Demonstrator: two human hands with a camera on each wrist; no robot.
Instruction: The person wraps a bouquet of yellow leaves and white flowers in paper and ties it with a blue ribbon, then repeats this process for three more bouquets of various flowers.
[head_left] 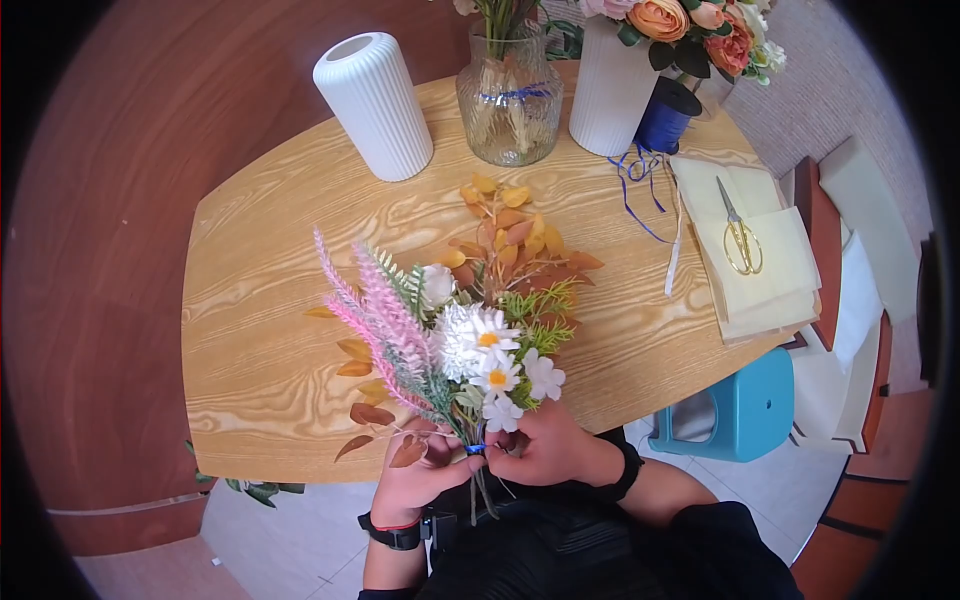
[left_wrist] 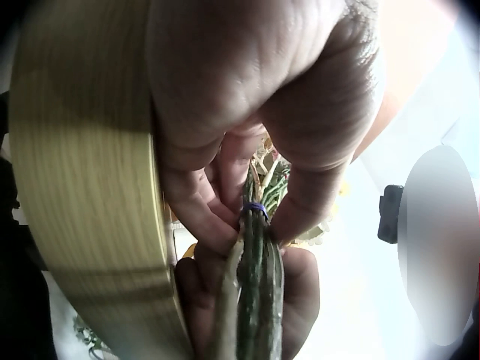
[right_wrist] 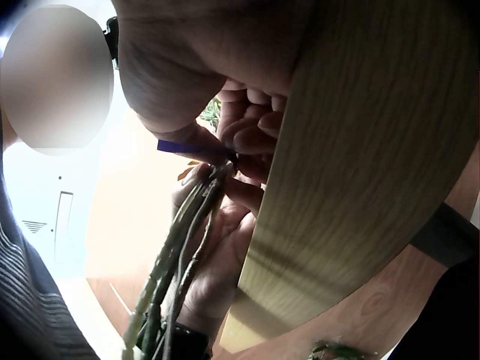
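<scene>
Bouquet: pink, white and green flowers (head_left: 460, 345) at the centre of the head view, blooms toward the top, stems (left_wrist: 259, 277) toward the bottom.
Blue ribbon (right_wrist: 176, 147): around the stems at the hands; one flat end juts left in the right wrist view.
Left hand (head_left: 420, 476): lower centre, thumb and fingers pinching the stems beside the ribbon.
Right hand (head_left: 550, 445): just right of the stems, bent inward, thumb and fingers pinching the ribbon.
Near edge: the tabletop (head_left: 270, 330) ends by the hands; stem ends hang beyond it.
Open room: wood grain stretches from the bouquet to the left edge.
Far side: white vase (head_left: 375, 115), glass vase (head_left: 508, 115), second white vase (head_left: 612, 90) and blue spool (head_left: 668, 118) along the top.
Right side: scissors (head_left: 740, 240) on pale sheets (head_left: 770, 295); turquoise stool (head_left: 755, 405) below.
Obscured: knot covered by fingers; vase flowers cropped above; whether the orange leaves (head_left: 515, 235) belong to the bouquet cannot be told.
</scene>
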